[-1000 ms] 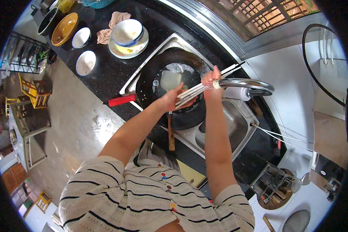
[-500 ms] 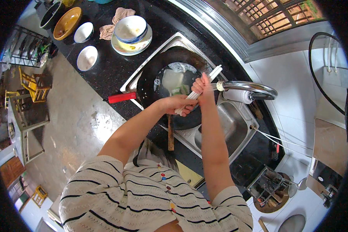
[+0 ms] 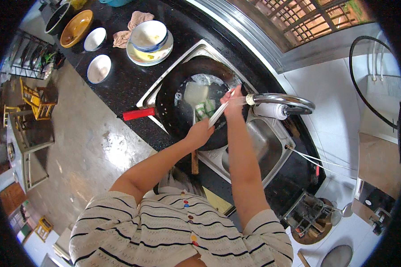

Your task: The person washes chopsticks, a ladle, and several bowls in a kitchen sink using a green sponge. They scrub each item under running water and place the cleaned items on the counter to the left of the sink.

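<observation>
My left hand (image 3: 201, 133) closes around the near end of a bundle of white chopsticks (image 3: 218, 115). Higher up, my right hand (image 3: 234, 103) grips the same bundle, right beside the mouth of a chrome faucet (image 3: 283, 98), where water seems to run onto it. Both hands are above a large black wok (image 3: 167, 100) set in the steel sink. Soapy water lies in the wok, with a pale spatula blade (image 3: 196, 93) and a green-and-white cloth (image 3: 205, 108). A wooden handle (image 3: 194, 163) pokes out over the wok's near edge.
A red handle (image 3: 138, 114) juts left from the wok. Stacked bowls (image 3: 150, 34) on a plate, two small white bowls (image 3: 99, 69), a brown cloth (image 3: 140, 18) and a yellow-brown bowl (image 3: 77, 29) stand on the black counter. A second steel basin (image 3: 258, 138) lies to the right.
My left hand has moved toward me and down the chopsticks, away from my right hand. More of the green-and-white cloth shows now. My right hand remains near the faucet.
</observation>
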Motion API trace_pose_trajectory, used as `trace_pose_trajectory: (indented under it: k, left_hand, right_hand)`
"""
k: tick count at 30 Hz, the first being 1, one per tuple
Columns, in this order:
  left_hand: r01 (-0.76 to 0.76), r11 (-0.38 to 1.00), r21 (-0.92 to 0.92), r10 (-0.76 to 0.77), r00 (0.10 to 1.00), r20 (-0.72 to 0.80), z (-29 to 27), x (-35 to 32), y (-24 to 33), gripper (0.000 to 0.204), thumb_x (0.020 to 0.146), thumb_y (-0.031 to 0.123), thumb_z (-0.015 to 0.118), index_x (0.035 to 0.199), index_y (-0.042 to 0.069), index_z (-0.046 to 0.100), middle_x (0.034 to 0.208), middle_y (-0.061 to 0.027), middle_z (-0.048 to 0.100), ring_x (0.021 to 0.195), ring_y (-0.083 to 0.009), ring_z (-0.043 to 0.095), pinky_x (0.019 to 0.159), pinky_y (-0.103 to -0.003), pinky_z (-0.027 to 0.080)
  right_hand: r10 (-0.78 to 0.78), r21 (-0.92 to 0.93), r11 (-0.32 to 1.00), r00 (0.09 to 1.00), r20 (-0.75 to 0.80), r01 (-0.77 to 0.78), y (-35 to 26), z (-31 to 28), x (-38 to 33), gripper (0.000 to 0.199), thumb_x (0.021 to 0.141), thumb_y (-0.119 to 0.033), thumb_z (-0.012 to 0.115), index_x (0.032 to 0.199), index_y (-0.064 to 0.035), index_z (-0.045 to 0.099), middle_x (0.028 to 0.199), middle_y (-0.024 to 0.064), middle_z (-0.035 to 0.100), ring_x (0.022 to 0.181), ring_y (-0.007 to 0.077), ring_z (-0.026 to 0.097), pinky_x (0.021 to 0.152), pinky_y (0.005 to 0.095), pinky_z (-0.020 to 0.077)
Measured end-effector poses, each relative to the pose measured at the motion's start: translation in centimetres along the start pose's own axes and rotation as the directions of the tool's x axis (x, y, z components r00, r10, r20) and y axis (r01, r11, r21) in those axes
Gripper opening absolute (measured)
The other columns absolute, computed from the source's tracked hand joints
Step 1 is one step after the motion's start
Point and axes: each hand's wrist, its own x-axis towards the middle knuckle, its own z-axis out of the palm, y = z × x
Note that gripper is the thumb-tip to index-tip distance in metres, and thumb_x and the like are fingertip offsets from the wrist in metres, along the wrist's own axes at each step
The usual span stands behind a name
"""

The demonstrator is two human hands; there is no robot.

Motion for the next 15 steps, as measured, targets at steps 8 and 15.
trace_pose_trajectory:
  k: [8, 15]
  left_hand:
    - [0.373, 0.851, -0.371, -0.208, 0.886, 0.414, -3.5, -1.7, 1.9, 0.029, 0.088, 0.028, 0.055, 0.1, 0.002, 0.046, 0.066, -0.0052, 0.049, 0.052, -0.015, 0.049, 0.045, -0.031, 0.043]
    - [0.691, 0.229, -0.686, 0.025, 0.7, 0.714, -4.6, -0.9, 3.1, 0.024, 0.093, 0.031, 0.048, 0.096, 0.007, 0.044, 0.064, 0.0032, 0.04, 0.044, -0.0037, 0.033, 0.035, -0.018, 0.027]
  right_hand:
    - [-0.097, -0.062, 0.994, 0.976, -0.196, 0.086, 1.4, -0.6, 0.2, 0.026, 0.091, -0.033, 0.052, 0.103, -0.0109, 0.045, 0.065, 0.0023, 0.044, 0.049, 0.0132, 0.04, 0.042, 0.0293, 0.0373]
    - [-0.002, 0.069, 0.998, 0.999, 0.048, -0.001, -1.6, -1.1, 1.1, 0.026, 0.088, -0.029, 0.057, 0.093, -0.0037, 0.055, 0.073, 0.0071, 0.05, 0.059, 0.0168, 0.048, 0.059, 0.0349, 0.0482]
